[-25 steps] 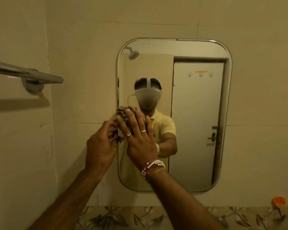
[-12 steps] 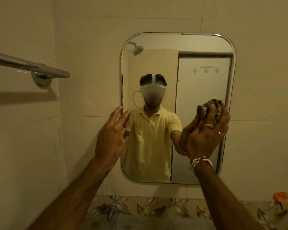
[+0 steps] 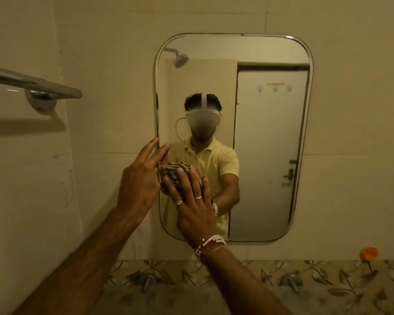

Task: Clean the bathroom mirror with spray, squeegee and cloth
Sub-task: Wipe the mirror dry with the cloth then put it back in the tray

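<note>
Mirror (image 3: 271,155): tall, round-cornered, metal-rimmed, fixed to a pale tiled wall. The glass reflects a white door, a shower head and a person in a yellow shirt. Dim yellowish light.

Cloth (image 3: 174,175): mottled brown wad pressed to the lower left of the glass. The right hand (image 3: 195,210) lies over it, fingers spread and nearly straight; whether the thumb hooks under the wad is hard to say. It wears two rings, with beaded bands at the wrist.

Left hand (image 3: 139,183): fingers extended, holding nothing, tips at the mirror's left rim just beside the cloth.

Towel bar (image 3: 34,84) on the left wall. A leaf-patterned tile band (image 3: 332,277) runs below, with two metal taps (image 3: 147,281) and a small orange object (image 3: 370,253) at the right. Both forearms cross the lower view and cover the mirror's bottom left corner.
</note>
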Action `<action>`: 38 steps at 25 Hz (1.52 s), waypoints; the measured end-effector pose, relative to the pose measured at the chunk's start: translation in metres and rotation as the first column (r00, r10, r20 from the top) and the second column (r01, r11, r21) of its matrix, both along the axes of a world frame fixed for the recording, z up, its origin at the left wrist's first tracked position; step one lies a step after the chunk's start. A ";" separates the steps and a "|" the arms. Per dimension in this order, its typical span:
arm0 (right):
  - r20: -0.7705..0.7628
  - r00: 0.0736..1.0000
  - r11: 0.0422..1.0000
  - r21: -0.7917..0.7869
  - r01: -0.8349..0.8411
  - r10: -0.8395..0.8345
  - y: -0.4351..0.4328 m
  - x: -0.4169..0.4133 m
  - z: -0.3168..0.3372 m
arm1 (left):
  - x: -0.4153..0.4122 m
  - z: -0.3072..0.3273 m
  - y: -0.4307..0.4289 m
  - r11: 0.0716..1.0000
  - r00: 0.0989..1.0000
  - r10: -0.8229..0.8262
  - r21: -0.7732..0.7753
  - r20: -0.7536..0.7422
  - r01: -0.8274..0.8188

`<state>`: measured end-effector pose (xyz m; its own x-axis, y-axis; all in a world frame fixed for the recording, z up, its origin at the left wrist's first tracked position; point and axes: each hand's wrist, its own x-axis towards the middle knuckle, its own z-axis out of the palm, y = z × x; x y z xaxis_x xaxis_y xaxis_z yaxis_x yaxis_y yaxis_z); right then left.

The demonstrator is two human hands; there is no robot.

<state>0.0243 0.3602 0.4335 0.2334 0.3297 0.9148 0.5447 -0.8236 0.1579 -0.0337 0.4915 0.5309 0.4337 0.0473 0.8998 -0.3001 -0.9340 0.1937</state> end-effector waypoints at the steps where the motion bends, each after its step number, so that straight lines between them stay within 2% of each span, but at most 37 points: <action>1: 0.010 1.000 1.000 -0.004 0.011 -0.011 -0.007 0.002 0.000 | 0.000 0.000 0.000 1.000 1.000 0.000 -0.002 0.000 0.000; 3: 0.031 0.998 0.996 0.061 0.058 -0.060 -0.034 0.009 0.001 | 0.000 -0.002 0.000 1.000 1.000 0.002 -0.011 -0.026 -0.002; 5: 0.019 0.994 0.960 0.261 0.103 -0.112 -0.072 0.017 0.005 | 0.000 -0.004 -0.002 1.000 0.999 0.023 -0.007 -0.046 -0.024; 8: 0.005 0.986 0.798 0.589 0.131 -0.165 -0.130 0.026 0.007 | -0.001 -0.007 -0.004 0.999 0.998 0.047 -0.001 -0.037 -0.047; 10: -0.028 0.991 0.697 0.709 0.109 -0.128 -0.153 0.028 0.008 | -0.003 -0.008 -0.005 0.999 0.998 0.049 -0.007 -0.026 -0.049; 12: -0.061 0.994 0.633 0.766 0.107 -0.094 -0.152 0.027 0.008 | -0.004 -0.008 -0.006 0.998 0.998 0.060 -0.005 -0.018 -0.060; 13: -0.067 0.993 0.634 0.765 0.111 -0.093 -0.144 0.025 0.006 | -0.006 -0.008 -0.006 0.998 0.998 0.064 -0.004 -0.018 -0.064; 15: -0.050 0.996 0.709 0.700 0.087 -0.074 -0.118 0.019 -0.003 | -0.008 -0.006 -0.006 0.998 0.997 0.065 -0.004 -0.031 -0.065; 20: -0.081 0.994 0.949 0.312 -0.040 0.069 -0.026 -0.001 -0.042 | -0.013 -0.005 -0.006 0.990 0.988 0.137 0.053 -0.077 -0.133; 23: -0.119 0.989 0.994 0.077 -0.078 0.086 0.028 -0.010 -0.069 | -0.014 -0.004 -0.008 0.982 0.980 0.182 0.071 -0.078 -0.177; 25: -0.132 0.987 0.996 0.036 -0.084 0.088 0.046 -0.011 -0.080 | -0.014 -0.004 -0.008 0.976 0.977 0.203 0.089 -0.067 -0.196; 30: -0.102 0.994 0.998 0.047 -0.041 0.045 0.016 -0.004 -0.098 | -0.015 -0.004 -0.010 0.969 0.970 0.234 0.094 -0.062 -0.227; 33: -0.097 0.995 0.972 0.228 0.052 -0.030 -0.040 0.002 -0.115 | -0.015 -0.004 -0.015 0.964 0.968 0.245 0.120 -0.055 -0.237; 38: -0.135 0.991 0.842 0.535 0.076 -0.003 -0.085 0.007 -0.127 | -0.010 -0.009 -0.017 0.954 0.955 0.287 0.108 -0.072 -0.279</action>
<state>0.0312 0.2756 0.3070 0.3582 -0.2172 0.9080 0.4951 -0.7804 -0.3819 -0.0440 0.4743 0.5214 0.4908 0.0953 0.8660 -0.0069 -0.9935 0.1132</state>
